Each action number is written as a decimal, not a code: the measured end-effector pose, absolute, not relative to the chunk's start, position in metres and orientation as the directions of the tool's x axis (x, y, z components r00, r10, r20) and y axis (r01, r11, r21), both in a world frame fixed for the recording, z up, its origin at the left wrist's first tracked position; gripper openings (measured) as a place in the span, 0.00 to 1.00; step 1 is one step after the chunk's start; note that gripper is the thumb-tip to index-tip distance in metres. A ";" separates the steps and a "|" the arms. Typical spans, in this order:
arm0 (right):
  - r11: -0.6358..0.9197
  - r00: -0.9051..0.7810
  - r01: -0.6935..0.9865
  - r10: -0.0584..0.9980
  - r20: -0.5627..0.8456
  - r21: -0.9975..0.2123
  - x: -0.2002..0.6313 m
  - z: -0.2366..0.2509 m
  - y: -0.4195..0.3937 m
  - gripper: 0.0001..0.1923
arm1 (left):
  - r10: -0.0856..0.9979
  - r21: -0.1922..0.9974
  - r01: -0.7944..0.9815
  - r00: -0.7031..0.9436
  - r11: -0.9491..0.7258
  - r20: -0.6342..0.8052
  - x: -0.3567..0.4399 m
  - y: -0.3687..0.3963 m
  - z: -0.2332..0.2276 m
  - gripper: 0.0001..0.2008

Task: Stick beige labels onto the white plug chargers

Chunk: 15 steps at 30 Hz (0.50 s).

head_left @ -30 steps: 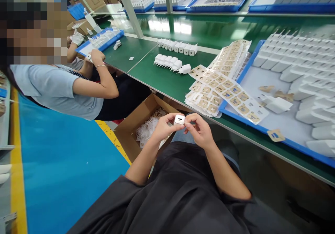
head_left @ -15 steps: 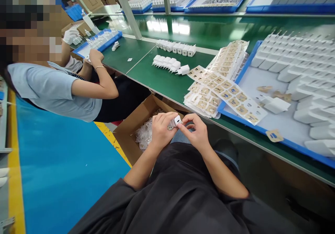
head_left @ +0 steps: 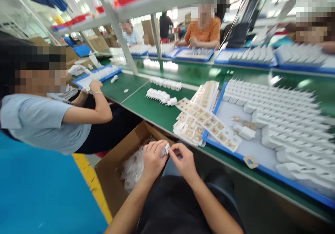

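Observation:
My left hand (head_left: pixel 154 159) is wrapped round a white charger plug (head_left: pixel 166 148), its port face turned toward my right. My right hand (head_left: pixel 184 159) has thumb and forefinger brought together at the edge of that face; whatever may be between the fingertips is too small to make out. Both hands are over my lap, in front of the bench edge. Below my left hand stands an open cardboard box (head_left: pixel 110 171) holding crumpled clear plastic pieces (head_left: pixel 133 167).
On the green bench (head_left: pixel 136 105) lie sticker sheets (head_left: pixel 192 122), two rows of white chargers (head_left: pixel 158 95) and a blue-rimmed tray (head_left: pixel 295 185) full of chargers. One loose sticker (head_left: pixel 250 162) rests on the tray's rim. A co-worker (head_left: pixel 47 119) sits at my left; others work across the bench.
My view has tilted up, so the far side of the bench shows more. My right fingers have shifted slightly at the charger's face; my left hand keeps its hold.

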State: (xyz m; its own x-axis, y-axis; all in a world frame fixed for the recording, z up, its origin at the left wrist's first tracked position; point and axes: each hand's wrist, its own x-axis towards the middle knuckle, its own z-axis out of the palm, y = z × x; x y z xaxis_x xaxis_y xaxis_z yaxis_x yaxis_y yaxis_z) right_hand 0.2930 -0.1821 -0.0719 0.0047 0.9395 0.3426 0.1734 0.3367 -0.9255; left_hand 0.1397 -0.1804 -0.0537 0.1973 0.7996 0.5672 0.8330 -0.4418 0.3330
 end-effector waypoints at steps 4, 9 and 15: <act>0.179 0.015 0.185 0.983 0.185 -0.966 0.285 -0.118 -0.160 0.10 | 0.912 0.427 0.848 0.147 -0.316 0.382 0.138 -0.162 -0.093 0.15; 0.166 -0.013 0.270 0.986 0.169 -0.949 0.265 -0.168 -0.157 0.05 | 0.996 0.564 0.823 0.088 -0.070 -0.005 0.130 -0.164 -0.157 0.16; 0.198 -0.347 0.220 0.931 0.113 -0.955 0.229 -0.176 -0.185 0.04 | 0.982 0.663 0.731 -0.051 0.160 -0.182 0.093 -0.177 -0.189 0.11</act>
State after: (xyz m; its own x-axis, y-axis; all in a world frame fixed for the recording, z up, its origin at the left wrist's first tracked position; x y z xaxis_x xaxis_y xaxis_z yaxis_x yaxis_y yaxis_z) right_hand 0.2289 -0.1851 -0.1764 -0.3472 0.9309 0.1133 0.2204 0.1985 -0.9550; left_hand 0.0932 -0.1774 -0.1895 -0.0506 0.9820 -0.1819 0.7312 0.1604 0.6630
